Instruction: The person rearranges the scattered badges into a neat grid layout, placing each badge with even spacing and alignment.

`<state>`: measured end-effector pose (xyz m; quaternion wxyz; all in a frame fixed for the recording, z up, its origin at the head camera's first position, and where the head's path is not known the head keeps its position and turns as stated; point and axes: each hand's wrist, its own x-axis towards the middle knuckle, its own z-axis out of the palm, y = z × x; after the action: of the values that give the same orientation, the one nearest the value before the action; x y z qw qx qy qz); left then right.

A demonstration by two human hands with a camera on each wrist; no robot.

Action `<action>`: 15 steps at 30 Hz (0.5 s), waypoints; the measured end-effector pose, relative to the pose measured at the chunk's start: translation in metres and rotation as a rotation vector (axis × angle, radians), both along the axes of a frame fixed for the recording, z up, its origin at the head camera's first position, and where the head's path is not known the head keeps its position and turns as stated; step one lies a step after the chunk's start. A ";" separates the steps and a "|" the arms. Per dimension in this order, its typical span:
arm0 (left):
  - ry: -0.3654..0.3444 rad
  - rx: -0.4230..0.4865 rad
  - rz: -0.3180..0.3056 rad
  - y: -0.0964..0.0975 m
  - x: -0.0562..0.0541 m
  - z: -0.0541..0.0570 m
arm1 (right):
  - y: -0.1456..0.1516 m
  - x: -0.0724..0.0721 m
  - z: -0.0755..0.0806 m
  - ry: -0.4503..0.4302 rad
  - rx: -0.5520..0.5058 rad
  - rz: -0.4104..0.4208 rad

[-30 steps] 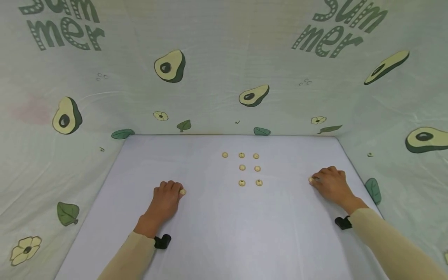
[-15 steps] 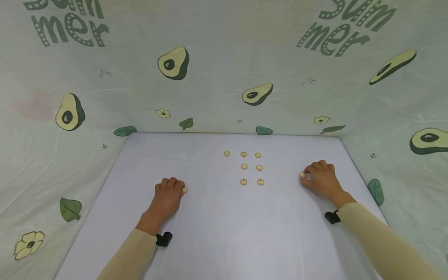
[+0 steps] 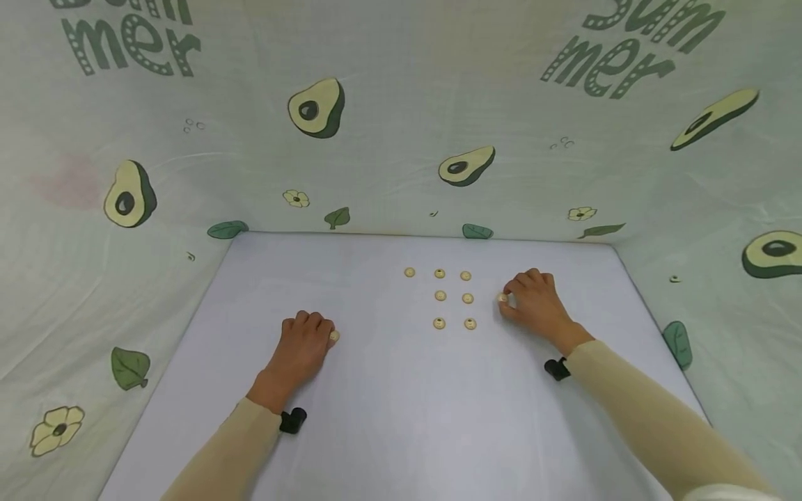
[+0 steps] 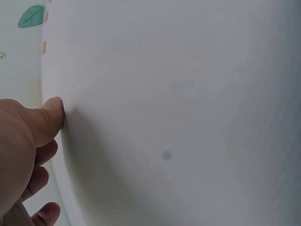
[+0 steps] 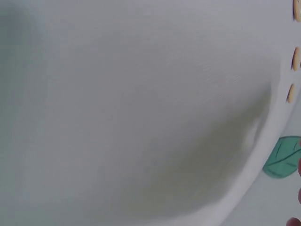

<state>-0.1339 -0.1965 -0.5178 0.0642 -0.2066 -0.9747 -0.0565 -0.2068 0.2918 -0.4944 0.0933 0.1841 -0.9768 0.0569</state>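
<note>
Several pale wooden buttons lie in rows mid-table in the head view: three in the far row, one of them the leftmost button [image 3: 410,272], two in the middle row and two in the near row. On the left, my left hand [image 3: 303,346] pinches a single button [image 3: 335,335] at its fingertips, close over the table. My right hand [image 3: 532,306] pinches another button [image 3: 502,297] between thumb and finger, just right of the middle row. In the left wrist view the thumb [image 4: 47,120] hides the held button. Only slivers of fingertips show at the right wrist view's edge.
A white cloth-covered table [image 3: 388,410] spreads under both hands. Behind and beside it hangs a pale curtain [image 3: 388,90] printed with avocados, leaves and lettering. Each wrist carries a black camera mount, such as the left one [image 3: 292,420].
My right hand has moved left with its button, from near the table's right side towards the rows. The left hand keeps its button in nearly the same place. The head view has shifted slightly.
</note>
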 end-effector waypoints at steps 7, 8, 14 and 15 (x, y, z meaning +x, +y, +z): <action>0.002 -0.028 -0.025 0.003 0.000 0.004 | -0.039 -0.012 0.004 0.015 -0.016 0.072; 0.002 -0.032 -0.023 0.003 0.000 0.004 | -0.045 -0.014 0.004 0.017 -0.019 0.083; 0.007 -0.031 -0.019 0.005 0.000 0.002 | -0.073 -0.023 0.002 0.008 0.005 0.150; 0.015 -0.026 -0.020 0.005 0.000 0.001 | -0.078 -0.025 0.002 0.002 0.010 0.157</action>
<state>-0.1341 -0.1915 -0.5168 0.0680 -0.2178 -0.9727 -0.0428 -0.2315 0.2142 -0.4929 0.0888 0.2605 -0.9596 0.0587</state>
